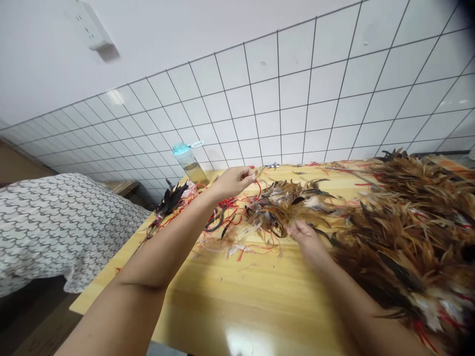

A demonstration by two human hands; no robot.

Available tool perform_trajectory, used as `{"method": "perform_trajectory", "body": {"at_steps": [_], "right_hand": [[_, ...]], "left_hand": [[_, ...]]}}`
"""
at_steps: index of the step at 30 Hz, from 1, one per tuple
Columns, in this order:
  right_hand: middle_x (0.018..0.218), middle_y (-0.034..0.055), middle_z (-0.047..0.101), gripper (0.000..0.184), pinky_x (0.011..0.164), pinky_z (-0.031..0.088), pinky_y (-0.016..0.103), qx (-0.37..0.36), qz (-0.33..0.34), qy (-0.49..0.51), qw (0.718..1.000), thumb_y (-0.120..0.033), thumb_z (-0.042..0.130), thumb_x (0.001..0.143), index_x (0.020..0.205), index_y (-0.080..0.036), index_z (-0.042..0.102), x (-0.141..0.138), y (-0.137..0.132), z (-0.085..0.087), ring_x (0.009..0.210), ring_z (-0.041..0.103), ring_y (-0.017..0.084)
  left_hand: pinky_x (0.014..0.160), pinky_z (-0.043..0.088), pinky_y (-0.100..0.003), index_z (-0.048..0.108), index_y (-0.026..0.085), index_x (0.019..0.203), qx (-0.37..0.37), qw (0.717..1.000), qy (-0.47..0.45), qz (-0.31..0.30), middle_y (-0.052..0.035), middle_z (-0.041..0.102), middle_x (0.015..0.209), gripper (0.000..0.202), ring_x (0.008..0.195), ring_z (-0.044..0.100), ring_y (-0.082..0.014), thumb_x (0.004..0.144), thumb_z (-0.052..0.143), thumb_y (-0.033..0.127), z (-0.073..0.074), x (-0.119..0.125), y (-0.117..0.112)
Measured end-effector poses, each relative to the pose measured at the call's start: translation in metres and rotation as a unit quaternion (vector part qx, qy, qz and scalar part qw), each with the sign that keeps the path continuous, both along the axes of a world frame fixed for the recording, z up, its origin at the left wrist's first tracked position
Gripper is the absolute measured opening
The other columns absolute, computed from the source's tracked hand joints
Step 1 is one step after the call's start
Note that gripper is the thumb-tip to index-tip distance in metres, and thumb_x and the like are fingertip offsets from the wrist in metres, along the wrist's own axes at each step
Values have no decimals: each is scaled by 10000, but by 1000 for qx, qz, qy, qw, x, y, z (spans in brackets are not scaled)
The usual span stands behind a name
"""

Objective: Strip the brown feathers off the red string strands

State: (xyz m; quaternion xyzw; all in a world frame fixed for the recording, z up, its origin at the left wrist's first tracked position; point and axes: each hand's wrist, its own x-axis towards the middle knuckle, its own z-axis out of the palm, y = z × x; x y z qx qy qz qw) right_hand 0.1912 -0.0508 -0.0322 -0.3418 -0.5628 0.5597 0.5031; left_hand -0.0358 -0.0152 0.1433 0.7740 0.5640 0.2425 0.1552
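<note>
White square tiles (282, 99) with dark grout lines run across the wall, tilted in the frame, and plain white plaster (44, 64) rises above them at upper left, carrying a white wall socket plate (91, 24). At left, a grey-and-white scalloped quilted cover (55, 222) bulges beside a honey-coloured wooden table (222, 282), with a small wooden ledge (124, 187) just behind it. Brown flooring (44, 326) shows at lower left, and a bright patch of overhead light (241, 341) glares on the tabletop at bottom centre.
</note>
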Motion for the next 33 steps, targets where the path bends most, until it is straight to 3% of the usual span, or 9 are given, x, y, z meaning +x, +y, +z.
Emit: {"method": "perform_trajectory", "body": {"at_steps": [6,11,15,18,20,22,24,28,33], "right_hand": [[711,0,503,411,748,398,310,-37,25,12,999,-597,661,713,655,-207,544,-5,-12,7,743,468,165],[690,-8,510,389,785,410,339,-74,78,44,993,-590,684,693,685,-223,555,-10,-20,14,743,498,172],[698,9,526,398,840,414,362,-91,104,111,984,-567,696,693,615,-228,502,-10,-20,18,920,560,221],[790,31,593,376,800,430,355,-113,95,141,979,-513,712,695,621,-228,478,-9,-18,18,1074,551,253],[994,48,641,371,763,433,338,-138,88,157,974,-469,736,680,625,-218,469,-8,-16,20,1145,526,259],[1218,45,604,377,744,431,320,-163,89,180,966,-427,765,651,613,-204,464,-6,-15,22,1198,497,262],[1320,32,560,369,738,428,310,-179,88,199,959,-396,785,626,611,-199,473,-5,-14,24,1226,478,264],[1340,31,560,352,742,429,313,-184,84,206,957,-393,795,618,622,-198,502,-6,-15,26,1207,492,265],[1266,13,604,312,800,426,306,-186,121,231,947,-379,804,645,594,-192,559,-9,-18,24,1128,556,226]], "left_hand": [[654,395,-224,583,146,771,4,997,-63,-49,-2,566,718,262,684,503,-115,864,471,364,-28,22,-31],[710,400,-239,569,152,753,58,994,-79,-57,-13,575,746,205,724,514,-122,866,481,300,-43,39,-44],[716,402,-239,556,153,750,77,989,-123,-37,-16,574,747,188,729,508,-122,865,492,287,-56,42,-43],[704,409,-232,564,153,791,66,979,-191,-17,-16,570,757,206,730,503,-120,871,500,332,-65,41,-42],[695,415,-225,560,155,813,48,966,-255,-5,-14,565,760,241,726,502,-116,869,508,384,-71,42,-43],[685,422,-217,544,158,808,19,947,-320,4,-5,553,746,270,706,497,-106,858,526,423,-76,45,-45],[670,428,-209,526,159,802,-23,922,-387,5,5,545,728,279,681,498,-94,843,551,435,-83,48,-47],[658,446,-199,516,154,797,-108,858,-502,-13,6,567,738,286,660,526,-77,809,616,422,-96,55,-49],[624,452,-185,508,152,812,-99,816,-569,17,5,579,739,284,632,541,-66,806,635,406,-107,64,-50]]}}
